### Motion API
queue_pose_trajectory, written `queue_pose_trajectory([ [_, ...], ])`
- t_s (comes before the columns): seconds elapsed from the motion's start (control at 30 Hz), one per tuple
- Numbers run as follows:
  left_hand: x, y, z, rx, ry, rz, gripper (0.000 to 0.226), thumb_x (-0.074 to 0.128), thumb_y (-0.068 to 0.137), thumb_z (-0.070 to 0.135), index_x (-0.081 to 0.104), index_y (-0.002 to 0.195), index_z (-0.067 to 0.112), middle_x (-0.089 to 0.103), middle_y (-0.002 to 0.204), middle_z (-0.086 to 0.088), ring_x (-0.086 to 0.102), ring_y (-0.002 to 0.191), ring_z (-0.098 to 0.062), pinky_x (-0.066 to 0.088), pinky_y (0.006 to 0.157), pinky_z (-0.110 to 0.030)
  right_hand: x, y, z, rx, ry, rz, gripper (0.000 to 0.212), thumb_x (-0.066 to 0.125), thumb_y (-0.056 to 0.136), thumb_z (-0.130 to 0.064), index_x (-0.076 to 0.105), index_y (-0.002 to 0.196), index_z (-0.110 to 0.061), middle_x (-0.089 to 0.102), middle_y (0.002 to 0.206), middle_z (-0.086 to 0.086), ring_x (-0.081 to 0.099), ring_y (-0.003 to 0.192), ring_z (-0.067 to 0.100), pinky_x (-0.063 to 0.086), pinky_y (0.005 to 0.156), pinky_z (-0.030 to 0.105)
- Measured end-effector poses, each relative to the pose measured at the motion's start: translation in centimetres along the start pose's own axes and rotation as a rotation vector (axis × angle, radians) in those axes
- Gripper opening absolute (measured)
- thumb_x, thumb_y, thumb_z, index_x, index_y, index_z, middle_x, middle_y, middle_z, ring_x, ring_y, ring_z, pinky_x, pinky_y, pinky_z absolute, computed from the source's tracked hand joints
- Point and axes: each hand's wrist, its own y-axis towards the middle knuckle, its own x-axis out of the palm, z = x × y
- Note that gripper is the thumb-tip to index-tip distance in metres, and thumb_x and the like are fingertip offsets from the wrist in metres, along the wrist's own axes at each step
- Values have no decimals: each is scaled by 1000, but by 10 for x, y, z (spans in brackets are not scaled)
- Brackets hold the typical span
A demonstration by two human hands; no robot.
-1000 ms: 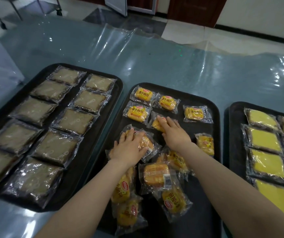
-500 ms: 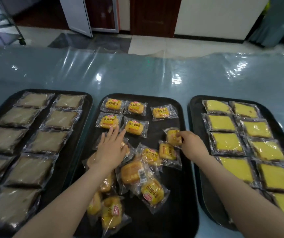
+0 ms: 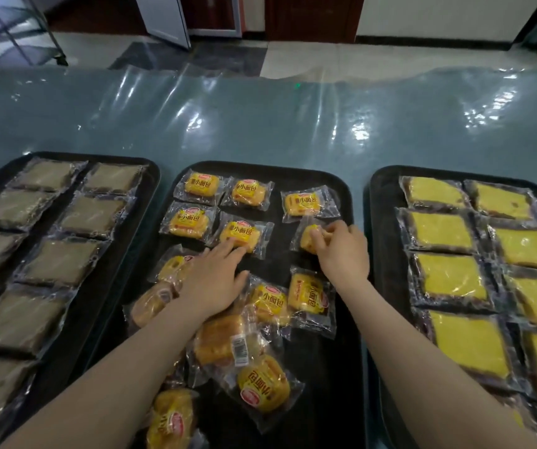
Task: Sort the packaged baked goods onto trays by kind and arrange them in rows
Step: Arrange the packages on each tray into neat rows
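Pinching a small bun packet (image 3: pixel 307 238) just right of frame centre, the right hand (image 3: pixel 343 251) holds it directly below the third packet of the top row (image 3: pixel 304 204) on the middle tray (image 3: pixel 260 165), where the second row has its open slot. The packet looks tilted, its long axis running roughly up and down the frame while the neighbours in its row lie crosswise, so I judge it needs a turn before it sits square. The left hand (image 3: pixel 215 280) lies spread and flat at frame centre, fingertips touching the near edge of the second-row middle packet (image 3: pixel 241 234) and palm over loose packets beneath. The right hand is plainly the nearer one to the slot.

Below both hands, lower centre, a loose heap of bun packets (image 3: pixel 244 348) lies overlapped at all angles, unsorted. It crowds the third row, and the upright packet (image 3: pixel 309 298) just under the right wrist may snag a withdrawing arm. At left a tray of brown slices (image 3: pixel 59 260) and at right a tray of yellow cake slices (image 3: pixel 448 280) stand in rows on the film-covered counter (image 3: pixel 260 124).
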Motion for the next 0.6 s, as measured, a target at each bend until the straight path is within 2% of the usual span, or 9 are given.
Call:
queue_pose_trajectory([
  [0.07, -1, 6, 2, -7, 7, -21, 59, 44, 95, 44, 21, 148, 30, 16, 158, 2, 16, 144, -19, 17, 114, -41, 4, -1, 2, -193, -79, 60, 38, 54, 91, -42, 56, 122, -20, 53, 125, 5, 48, 114, 24, 45, 93, 38],
  [0.17, -1, 13, -2, -17, 16, -67, 62, 41, 96, 45, 13, 150, 31, 8, 159, 0, 9, 145, -21, 19, 115, -43, 8, -4, 11, -431, -105, -77, 43, 52, 94, -27, 49, 136, -19, 44, 145, 1, 34, 136, 24, 29, 113, 39],
  [0.23, 2, 16, -3, -13, 67, -122, 64, 36, 96, 48, 4, 150, 33, -1, 160, -2, 4, 146, -23, 15, 117, -44, 10, -5, 18, -473, -139, -202, 53, 47, 97, -28, 34, 147, -23, 25, 157, -1, 12, 146, 23, 11, 118, 38],
  [0.3, 8, 15, -2, -15, 111, -136, 64, 33, 97, 50, 1, 150, 33, -5, 159, -5, 6, 146, -24, 10, 116, -43, 11, -6, 22, -496, -185, -320, 59, 43, 99, -30, 17, 152, -29, 6, 160, -2, -5, 147, 24, 3, 116, 38],
  [0.37, 11, 15, 0, -26, 116, -130, 64, 32, 97, 49, 3, 150, 32, -3, 160, -6, 12, 145, -25, 9, 116, -42, 11, -6, 23, -533, -285, -381, 60, 40, 100, -31, 9, 152, -35, -3, 161, -1, -9, 146, 29, 8, 117, 43],
  [0.47, 12, 16, 1, -49, 115, -139, 63, 34, 97, 48, 5, 150, 33, -1, 160, -6, 20, 143, -28, 11, 115, -44, 6, 1, 21, -540, -397, -412, 63, 42, 98, -41, 7, 150, -43, -7, 161, 0, -1, 144, 37, 23, 114, 50],
  [0.6, 7, 16, 5, -62, 117, -153, 63, 37, 96, 46, 7, 150, 33, 1, 160, -5, 25, 140, -31, 13, 115, -44, 3, 12, 17, -533, -436, -458, 66, 46, 94, -48, 8, 148, -48, -10, 161, -1, 6, 140, 37, 27, 109, 50],
])
